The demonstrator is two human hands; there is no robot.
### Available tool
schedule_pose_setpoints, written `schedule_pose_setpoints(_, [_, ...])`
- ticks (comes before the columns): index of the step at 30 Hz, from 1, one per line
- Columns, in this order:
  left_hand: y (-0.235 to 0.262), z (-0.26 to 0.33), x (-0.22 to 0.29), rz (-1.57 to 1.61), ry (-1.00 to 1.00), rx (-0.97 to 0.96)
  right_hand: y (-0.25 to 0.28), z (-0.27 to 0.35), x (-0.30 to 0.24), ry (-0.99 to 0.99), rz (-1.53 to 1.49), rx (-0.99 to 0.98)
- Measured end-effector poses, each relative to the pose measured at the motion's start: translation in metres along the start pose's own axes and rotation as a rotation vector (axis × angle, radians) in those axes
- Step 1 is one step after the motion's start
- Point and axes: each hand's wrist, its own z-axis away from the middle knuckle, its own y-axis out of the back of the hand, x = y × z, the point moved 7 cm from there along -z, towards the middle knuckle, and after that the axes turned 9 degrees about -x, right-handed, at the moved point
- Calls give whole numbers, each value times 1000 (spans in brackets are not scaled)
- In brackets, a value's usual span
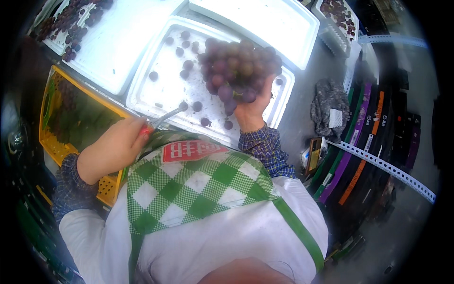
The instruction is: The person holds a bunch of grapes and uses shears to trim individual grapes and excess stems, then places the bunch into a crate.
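Observation:
In my right hand [254, 112] a large bunch of reddish-purple grapes [241, 66] is held up, my palm and fingers under and behind its right side. The fingers behind the bunch are hidden. My left hand [111, 147] is closed around thin scissors [169, 114] with a red handle part showing by the fingertips. Their grey metal tips point up and right, apart from the bunch, above a shallow white foam tray [141, 97]. Several loose grapes [188, 65] and small dark bits lie in that tray.
A yellow crate [87, 100] with dark contents stands at the left. White foam boxes [137, 23] sit farther back, grapes [71, 28] at the far left. At the right are a crumpled grey cloth [327, 106], a perforated metal rail [378, 162] and dark crates with coloured strips [362, 118].

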Motion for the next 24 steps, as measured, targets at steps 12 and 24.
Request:
schedule_pose_setpoints(12, [49, 13, 67, 689, 209, -256, 7, 3, 8, -10, 122, -25])
schedule_pose_setpoints(24, [57, -58, 95, 95, -9, -433, 20, 5, 20, -100, 186, -39])
